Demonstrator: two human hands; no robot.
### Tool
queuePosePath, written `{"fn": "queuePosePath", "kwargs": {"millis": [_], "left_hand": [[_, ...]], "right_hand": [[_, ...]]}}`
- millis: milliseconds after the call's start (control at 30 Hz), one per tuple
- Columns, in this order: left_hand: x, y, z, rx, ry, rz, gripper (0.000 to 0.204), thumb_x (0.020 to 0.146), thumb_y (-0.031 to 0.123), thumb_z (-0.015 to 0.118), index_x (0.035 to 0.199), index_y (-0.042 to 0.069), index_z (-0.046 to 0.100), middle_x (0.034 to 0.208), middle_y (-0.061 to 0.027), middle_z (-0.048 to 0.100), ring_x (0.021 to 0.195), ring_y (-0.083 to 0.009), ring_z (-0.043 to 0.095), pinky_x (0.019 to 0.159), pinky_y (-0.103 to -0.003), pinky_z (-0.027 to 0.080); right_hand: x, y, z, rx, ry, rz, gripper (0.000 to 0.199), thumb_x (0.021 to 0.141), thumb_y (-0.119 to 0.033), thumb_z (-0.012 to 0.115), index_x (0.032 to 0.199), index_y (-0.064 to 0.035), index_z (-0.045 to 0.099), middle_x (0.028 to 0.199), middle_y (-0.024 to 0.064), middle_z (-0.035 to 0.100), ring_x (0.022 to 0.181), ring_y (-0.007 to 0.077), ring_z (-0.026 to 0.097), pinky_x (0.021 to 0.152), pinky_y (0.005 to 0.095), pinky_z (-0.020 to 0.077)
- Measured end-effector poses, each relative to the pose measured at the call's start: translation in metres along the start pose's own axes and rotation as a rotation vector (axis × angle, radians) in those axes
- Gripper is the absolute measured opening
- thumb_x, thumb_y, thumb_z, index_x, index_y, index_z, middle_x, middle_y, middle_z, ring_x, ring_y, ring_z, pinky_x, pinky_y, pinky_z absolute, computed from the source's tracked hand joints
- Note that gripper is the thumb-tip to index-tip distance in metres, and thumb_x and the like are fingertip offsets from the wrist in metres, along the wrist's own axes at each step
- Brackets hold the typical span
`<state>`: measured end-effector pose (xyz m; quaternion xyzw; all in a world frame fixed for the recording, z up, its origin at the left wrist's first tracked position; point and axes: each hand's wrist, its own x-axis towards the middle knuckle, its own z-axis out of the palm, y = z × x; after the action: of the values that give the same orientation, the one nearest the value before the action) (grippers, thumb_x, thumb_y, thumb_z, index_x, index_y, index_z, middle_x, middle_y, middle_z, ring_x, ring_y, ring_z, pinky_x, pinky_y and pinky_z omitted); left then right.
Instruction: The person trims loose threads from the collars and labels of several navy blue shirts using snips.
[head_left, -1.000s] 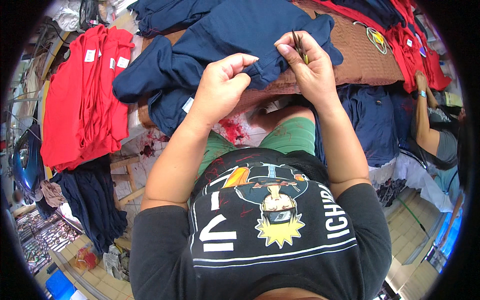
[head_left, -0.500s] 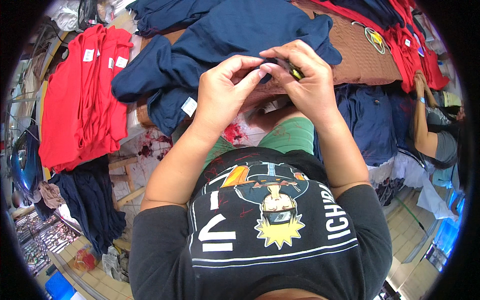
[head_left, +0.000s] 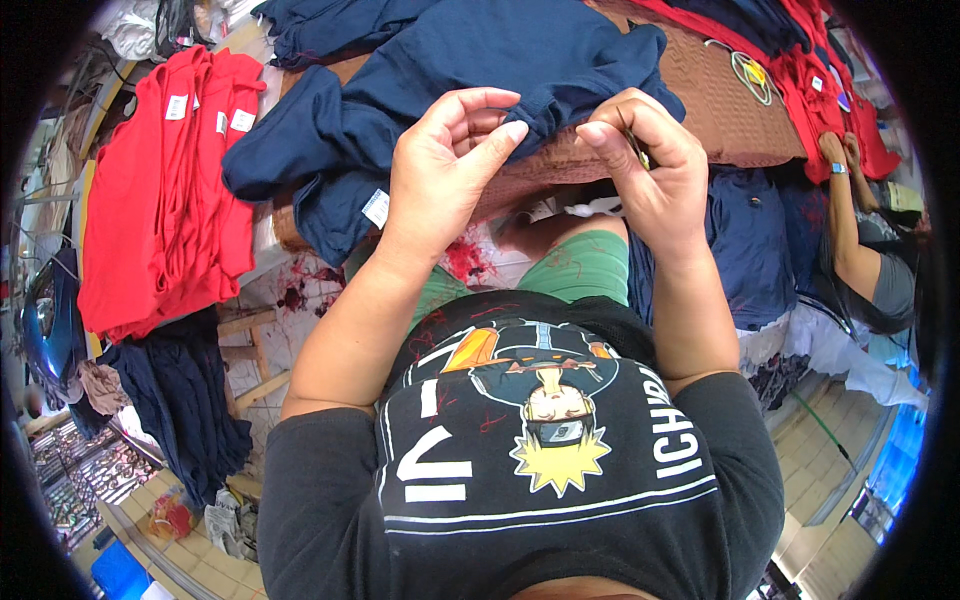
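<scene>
A navy blue garment [head_left: 470, 60] with a white tag [head_left: 376, 208] lies spread in front of me over a brown textured cover. My left hand [head_left: 440, 160] curls at its near edge, with a bit of the cloth between thumb and fingers. To the right, apart from the cloth, my right hand [head_left: 660, 165] is closed round small thread snips [head_left: 629, 135]. Their thin dark blades and a speck of yellow show; the palm hides the rest. Its thumb and forefinger tips come close together; any thread between them is too fine to see.
Red garments [head_left: 170, 200] with white tags hang in a stack at left. More navy clothes [head_left: 725, 245] lie at right on the brown cover's [head_left: 735, 115] near side. A pale cord loop [head_left: 752, 78] rests on the cover. At far right, another person's hands [head_left: 838, 150] touch red cloth.
My hands, close together at a bit of dark cloth before, have parted. The right one has moved right with the snips; the left stays by the garment. The other person's hands have shifted slightly.
</scene>
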<state>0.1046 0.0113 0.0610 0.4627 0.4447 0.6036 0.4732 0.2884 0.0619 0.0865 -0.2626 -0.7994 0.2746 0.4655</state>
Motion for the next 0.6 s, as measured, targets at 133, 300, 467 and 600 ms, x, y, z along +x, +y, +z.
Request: {"fn": "queuePosePath", "kwargs": {"millis": [133, 300, 467, 600], "left_hand": [[0.000, -0.002, 0.001, -0.051, -0.009, -0.004, 0.029, 0.086, 0.003, 0.068, 0.114, -0.002, 0.060, 0.101, -0.0069, 0.066, 0.091, -0.0083, 0.061, 0.083, -0.022, 0.050], [0.000, -0.004, 0.002, -0.041, -0.001, 0.025, 0.029, 0.086, 0.002, 0.067, 0.114, -0.003, 0.059, 0.102, -0.0077, 0.066, 0.091, -0.0088, 0.062, 0.083, -0.022, 0.051], [-0.002, -0.004, 0.005, -0.008, -0.007, 0.011, 0.029, 0.086, 0.003, 0.067, 0.114, -0.004, 0.059, 0.103, -0.0078, 0.066, 0.090, -0.0085, 0.061, 0.082, -0.022, 0.051], [0.000, -0.007, 0.005, 0.028, -0.017, 0.022, 0.028, 0.085, 0.004, 0.069, 0.111, -0.001, 0.062, 0.099, -0.0068, 0.067, 0.087, -0.0078, 0.061, 0.079, -0.022, 0.051]], "right_hand": [[-0.006, -0.003, -0.003, -0.131, 0.007, 0.166, 0.024, 0.077, -0.012, 0.076, 0.095, -0.0029, 0.063, 0.082, 0.0087, 0.063, 0.075, 0.0184, 0.063, 0.066, 0.0277, 0.0494], [-0.008, -0.002, -0.004, -0.306, -0.061, -0.027, 0.027, 0.076, -0.013, 0.074, 0.099, -0.0049, 0.064, 0.091, 0.0085, 0.063, 0.077, 0.0264, 0.064, 0.066, 0.0317, 0.0513], [-0.006, 0.002, 0.004, -0.360, -0.050, -0.107, 0.024, 0.075, -0.011, 0.074, 0.095, -0.0051, 0.064, 0.088, 0.0084, 0.062, 0.075, 0.0266, 0.064, 0.064, 0.0329, 0.0506], [-0.007, 0.009, 0.006, -0.350, -0.036, -0.115, 0.023, 0.075, -0.011, 0.075, 0.095, -0.0054, 0.064, 0.086, 0.0089, 0.062, 0.074, 0.0267, 0.063, 0.063, 0.0327, 0.0504]]}}
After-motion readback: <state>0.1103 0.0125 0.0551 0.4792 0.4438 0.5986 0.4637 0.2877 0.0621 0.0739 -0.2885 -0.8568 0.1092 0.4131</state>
